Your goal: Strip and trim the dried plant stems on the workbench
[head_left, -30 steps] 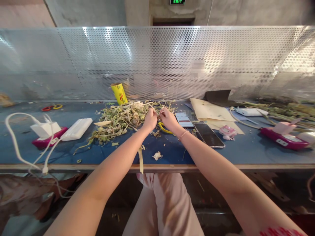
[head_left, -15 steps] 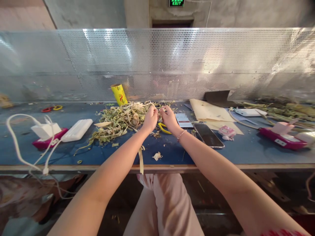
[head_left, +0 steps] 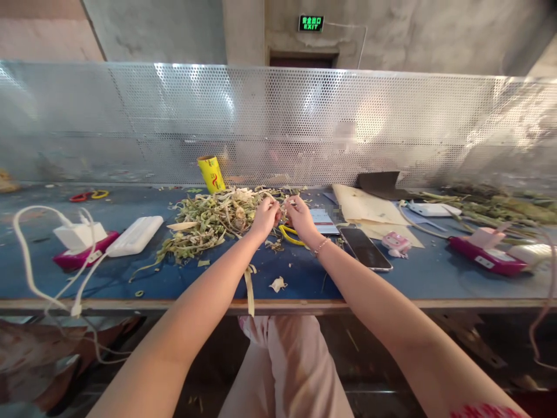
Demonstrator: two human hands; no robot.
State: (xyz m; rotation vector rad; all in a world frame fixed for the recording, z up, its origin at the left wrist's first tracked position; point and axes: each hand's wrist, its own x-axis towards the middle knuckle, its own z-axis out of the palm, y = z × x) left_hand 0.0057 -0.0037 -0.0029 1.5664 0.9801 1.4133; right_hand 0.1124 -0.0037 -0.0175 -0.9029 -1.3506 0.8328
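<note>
A heap of dried greenish plant strips [head_left: 204, 217] lies on the blue table. At its right edge is my left hand [head_left: 266, 216], fingers curled together in a pinch. Just to the right, a small gap away, my right hand [head_left: 298, 213] is pinched too, with thumb and fingertips together. Whatever the fingertips hold is too small to make out. Beneath and between the hands sits a yellow loop-handled tool [head_left: 290, 237], partly covered by my right hand. A lit phone [head_left: 324, 223] lies right beside my right hand.
A yellow cup [head_left: 211, 174] stands behind the heap. A dark phone [head_left: 365, 248], pink case [head_left: 396, 244] and paper sheets [head_left: 368, 204] lie right. White power bank [head_left: 136, 236] and magenta power strip [head_left: 82, 252] are left. A perforated metal screen [head_left: 278, 122] runs behind.
The camera view has tilted up slightly, so the table appears lower and more of the exit sign shows. Both hands remain pinched near the heap, with only slight finger movement.
</note>
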